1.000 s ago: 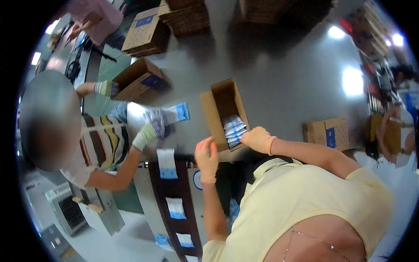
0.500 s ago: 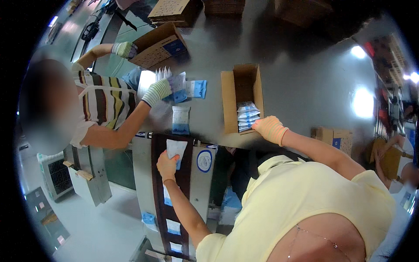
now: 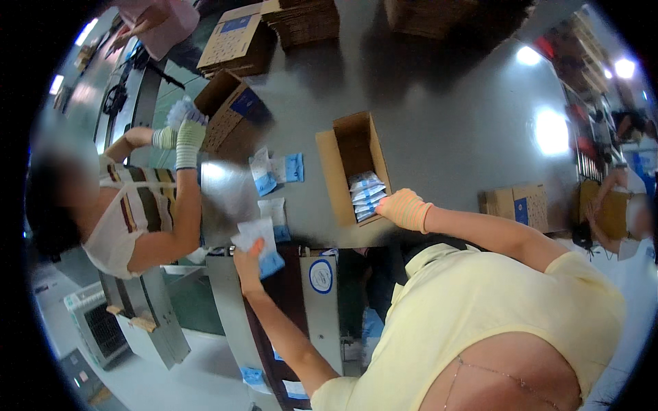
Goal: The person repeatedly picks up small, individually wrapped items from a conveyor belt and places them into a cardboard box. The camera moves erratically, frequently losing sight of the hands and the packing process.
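Observation:
My left hand (image 3: pixel 248 266), thumb on top, is closed on white-and-blue packets (image 3: pixel 263 236) at the far end of a dark conveyor belt (image 3: pixel 291 301). They overlap, seemingly two of them, slightly blurred. My right hand (image 3: pixel 406 211), in an orange-and-green striped glove, is closed round the near right corner of an open cardboard box (image 3: pixel 332 175). Its fingertips touch or nearly touch a row of packed packets (image 3: pixel 367 194) in the box's near end; the exact contact is hidden. Past my left hand, one packet (image 3: pixel 274 212) lies on the grey metal table (image 3: pixel 445 137).
At the left, a co-worker's gloved hands (image 3: pixel 188 140) hold packets beside another open box (image 3: pixel 223 120). Two packets (image 3: pixel 277 168) lie near them. Stacked flat cartons (image 3: pixel 301 24) stand at the back. More packets (image 3: pixel 253 378) rest by the belt's near end.
My left hand has lifted from the belt toward the table's edge, now with overlapping packets. The co-worker's hand has carried packets up to their box. My right hand stays at the box corner.

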`<action>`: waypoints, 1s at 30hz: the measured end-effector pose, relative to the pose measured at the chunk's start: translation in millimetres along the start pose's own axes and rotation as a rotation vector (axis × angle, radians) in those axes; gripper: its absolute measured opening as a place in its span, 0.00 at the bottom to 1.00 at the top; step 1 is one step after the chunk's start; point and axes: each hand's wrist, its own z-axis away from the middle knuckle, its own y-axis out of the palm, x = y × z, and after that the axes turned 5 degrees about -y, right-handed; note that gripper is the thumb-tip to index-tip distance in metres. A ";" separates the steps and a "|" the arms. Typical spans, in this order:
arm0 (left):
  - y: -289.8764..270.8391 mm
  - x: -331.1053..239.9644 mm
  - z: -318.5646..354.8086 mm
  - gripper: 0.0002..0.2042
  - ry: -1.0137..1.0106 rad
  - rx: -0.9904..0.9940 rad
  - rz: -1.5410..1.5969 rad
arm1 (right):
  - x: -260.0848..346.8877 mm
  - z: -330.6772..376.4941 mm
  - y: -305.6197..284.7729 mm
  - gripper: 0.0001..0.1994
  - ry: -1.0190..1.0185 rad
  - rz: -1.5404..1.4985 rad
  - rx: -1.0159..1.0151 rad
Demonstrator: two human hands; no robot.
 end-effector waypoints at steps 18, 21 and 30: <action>72.2 -24.0 -174.1 0.22 -0.013 -0.025 0.242 | 1.6 -0.6 -1.8 0.05 0.043 -0.101 0.003; 93.8 -34.5 -175.7 0.27 0.095 0.045 0.273 | 0.8 -3.5 7.7 0.05 0.030 -0.079 -0.018; 159.8 -21.4 -71.2 0.41 0.383 0.045 -1.066 | 2.1 -2.1 20.9 0.04 0.091 -0.084 -0.133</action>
